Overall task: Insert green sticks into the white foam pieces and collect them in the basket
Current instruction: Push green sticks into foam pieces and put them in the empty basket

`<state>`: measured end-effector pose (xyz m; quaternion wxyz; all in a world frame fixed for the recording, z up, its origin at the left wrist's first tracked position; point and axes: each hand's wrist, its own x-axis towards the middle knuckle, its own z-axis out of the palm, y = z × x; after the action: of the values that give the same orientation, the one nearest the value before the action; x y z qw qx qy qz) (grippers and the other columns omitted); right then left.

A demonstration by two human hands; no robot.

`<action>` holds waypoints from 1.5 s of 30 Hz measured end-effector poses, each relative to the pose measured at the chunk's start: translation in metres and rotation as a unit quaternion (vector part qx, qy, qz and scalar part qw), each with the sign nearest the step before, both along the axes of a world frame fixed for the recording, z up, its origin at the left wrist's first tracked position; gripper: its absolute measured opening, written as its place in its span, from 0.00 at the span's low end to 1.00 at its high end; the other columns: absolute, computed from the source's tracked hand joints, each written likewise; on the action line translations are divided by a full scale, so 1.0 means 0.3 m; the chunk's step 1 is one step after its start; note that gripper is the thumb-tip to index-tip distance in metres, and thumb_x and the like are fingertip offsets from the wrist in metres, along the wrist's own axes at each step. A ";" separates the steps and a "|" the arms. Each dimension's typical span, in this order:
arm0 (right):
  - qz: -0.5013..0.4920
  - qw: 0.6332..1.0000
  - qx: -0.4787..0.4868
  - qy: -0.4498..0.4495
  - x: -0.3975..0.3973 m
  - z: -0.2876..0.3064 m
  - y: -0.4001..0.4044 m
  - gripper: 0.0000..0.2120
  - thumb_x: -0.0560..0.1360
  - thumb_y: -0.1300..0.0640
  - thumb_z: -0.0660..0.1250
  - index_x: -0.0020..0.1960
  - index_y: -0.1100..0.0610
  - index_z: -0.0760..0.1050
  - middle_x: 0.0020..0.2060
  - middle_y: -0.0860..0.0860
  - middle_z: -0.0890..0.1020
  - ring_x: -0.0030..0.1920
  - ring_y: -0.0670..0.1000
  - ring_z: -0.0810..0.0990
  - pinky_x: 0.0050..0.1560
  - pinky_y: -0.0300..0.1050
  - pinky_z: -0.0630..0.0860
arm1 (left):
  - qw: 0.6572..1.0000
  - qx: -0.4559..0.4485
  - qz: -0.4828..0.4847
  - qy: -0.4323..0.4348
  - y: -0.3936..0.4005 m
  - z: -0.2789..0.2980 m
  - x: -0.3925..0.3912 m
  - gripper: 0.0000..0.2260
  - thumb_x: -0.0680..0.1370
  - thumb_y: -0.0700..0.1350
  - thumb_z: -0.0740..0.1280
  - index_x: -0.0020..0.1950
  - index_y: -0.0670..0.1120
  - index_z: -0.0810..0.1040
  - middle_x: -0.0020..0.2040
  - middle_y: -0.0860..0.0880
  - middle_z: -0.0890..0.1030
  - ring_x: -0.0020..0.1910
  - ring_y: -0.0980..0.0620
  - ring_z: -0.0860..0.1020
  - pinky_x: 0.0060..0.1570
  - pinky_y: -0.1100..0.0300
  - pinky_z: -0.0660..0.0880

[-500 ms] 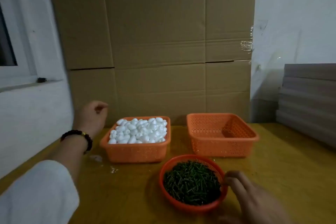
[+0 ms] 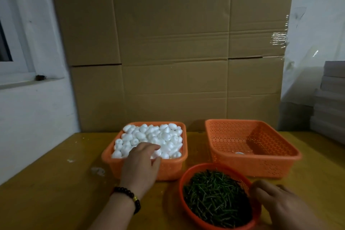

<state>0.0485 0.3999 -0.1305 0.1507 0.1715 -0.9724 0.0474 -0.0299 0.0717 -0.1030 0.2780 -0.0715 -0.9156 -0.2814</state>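
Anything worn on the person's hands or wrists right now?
The left hand is bare, with a bracelet of dark round beads and one gold bead on its wrist. The right hand is bare too; its wrist is out of frame. No sleeves show.

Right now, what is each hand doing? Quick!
Left hand: fingers reaching into the foam pieces, grip cannot be told.
Right hand: open, fingers against the stick bowl.
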 end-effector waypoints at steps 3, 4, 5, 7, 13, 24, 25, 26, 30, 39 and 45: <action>0.010 0.994 -0.038 -0.103 -0.041 0.018 0.058 0.25 0.61 0.18 0.55 0.48 0.33 0.71 0.53 0.31 0.69 0.50 0.34 0.73 0.50 0.30 0.70 | 0.998 -0.058 0.031 0.004 0.016 0.000 -0.027 0.15 0.77 0.53 0.65 0.63 0.54 0.77 0.64 0.56 0.75 0.63 0.56 0.72 0.59 0.61 0.72; 0.015 0.991 -0.058 -0.123 -0.073 0.018 0.065 0.22 0.61 0.20 0.61 0.46 0.34 0.72 0.52 0.33 0.71 0.50 0.35 0.76 0.48 0.31 0.73 | 0.997 -0.072 0.038 0.006 0.020 -0.001 -0.033 0.15 0.77 0.54 0.65 0.63 0.55 0.77 0.64 0.56 0.76 0.63 0.56 0.72 0.59 0.61 0.72; 0.020 0.988 -0.067 -0.135 -0.100 0.016 0.077 0.22 0.59 0.21 0.65 0.44 0.35 0.73 0.51 0.35 0.74 0.50 0.37 0.78 0.48 0.32 0.75 | 0.996 -0.083 0.043 0.005 0.020 0.000 -0.038 0.16 0.77 0.56 0.64 0.63 0.55 0.77 0.64 0.56 0.76 0.62 0.55 0.73 0.59 0.60 0.72; 0.026 0.989 -0.072 -0.130 -0.131 0.018 0.113 0.29 0.48 0.22 0.66 0.43 0.36 0.73 0.45 0.41 0.78 0.50 0.41 0.80 0.47 0.35 0.78 | 0.994 -0.103 0.046 -0.014 0.017 0.012 -0.049 0.18 0.76 0.59 0.64 0.64 0.56 0.76 0.63 0.57 0.77 0.61 0.55 0.73 0.58 0.60 0.72; 0.057 0.979 -0.106 -0.163 -0.137 0.220 0.094 0.19 0.65 0.31 0.67 0.53 0.25 0.66 0.51 0.23 0.72 0.47 0.29 0.76 0.37 0.24 0.73 | 0.982 -0.132 0.029 -0.130 0.007 0.085 -0.072 0.18 0.75 0.57 0.64 0.65 0.57 0.74 0.62 0.56 0.77 0.58 0.55 0.75 0.54 0.60 0.72; 0.064 0.992 -0.105 -0.035 -0.128 0.097 -0.075 0.09 0.69 0.41 0.71 0.42 0.33 0.71 0.42 0.34 0.75 0.51 0.30 0.70 0.45 0.29 0.72 | 0.979 -0.135 0.065 -0.138 0.000 0.089 -0.120 0.16 0.79 0.50 0.60 0.67 0.57 0.73 0.63 0.55 0.77 0.59 0.55 0.76 0.53 0.58 0.74; 0.065 0.991 -0.107 -0.039 -0.130 0.080 -0.069 0.10 0.68 0.41 0.72 0.41 0.32 0.70 0.44 0.33 0.73 0.53 0.29 0.68 0.47 0.26 0.70 | 0.982 -0.128 0.059 -0.128 -0.002 0.088 -0.124 0.16 0.80 0.50 0.60 0.67 0.56 0.73 0.64 0.54 0.77 0.59 0.54 0.75 0.54 0.57 0.74; 0.068 0.991 -0.105 -0.045 -0.133 0.069 -0.067 0.10 0.68 0.40 0.72 0.41 0.31 0.70 0.47 0.30 0.71 0.54 0.29 0.68 0.48 0.24 0.68 | 0.987 -0.108 0.047 -0.112 -0.004 0.090 -0.126 0.16 0.80 0.49 0.60 0.67 0.55 0.73 0.64 0.53 0.76 0.59 0.54 0.75 0.54 0.57 0.74; 0.080 0.992 -0.077 -0.056 -0.142 0.045 -0.088 0.10 0.69 0.36 0.68 0.43 0.28 0.66 0.52 0.27 0.65 0.52 0.32 0.70 0.52 0.23 0.66 | 0.992 0.089 -0.081 -0.027 0.026 0.110 -0.098 0.12 0.79 0.46 0.64 0.61 0.58 0.77 0.57 0.58 0.77 0.48 0.61 0.77 0.48 0.65 0.73; 0.089 0.992 -0.067 -0.058 -0.134 0.030 -0.119 0.14 0.75 0.42 0.65 0.59 0.32 0.70 0.52 0.26 0.66 0.54 0.31 0.71 0.55 0.21 0.64 | 0.600 0.646 -0.406 -0.239 0.214 0.028 0.081 0.14 0.69 0.33 0.71 0.54 0.40 0.79 0.50 0.38 0.81 0.47 0.44 0.81 0.45 0.54 0.79; 0.085 0.991 -0.073 -0.071 -0.121 0.053 -0.125 0.13 0.74 0.48 0.68 0.52 0.32 0.73 0.50 0.26 0.70 0.52 0.27 0.70 0.53 0.22 0.65 | 0.539 0.701 -0.405 -0.231 0.262 0.057 0.075 0.19 0.70 0.32 0.66 0.59 0.42 0.80 0.50 0.37 0.81 0.44 0.45 0.82 0.43 0.53 0.80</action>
<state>0.0122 0.3624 -0.1146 0.0885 0.2380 -0.9565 0.1434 -0.0072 0.1503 -0.0860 -0.1258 -0.1493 -0.3315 -0.9230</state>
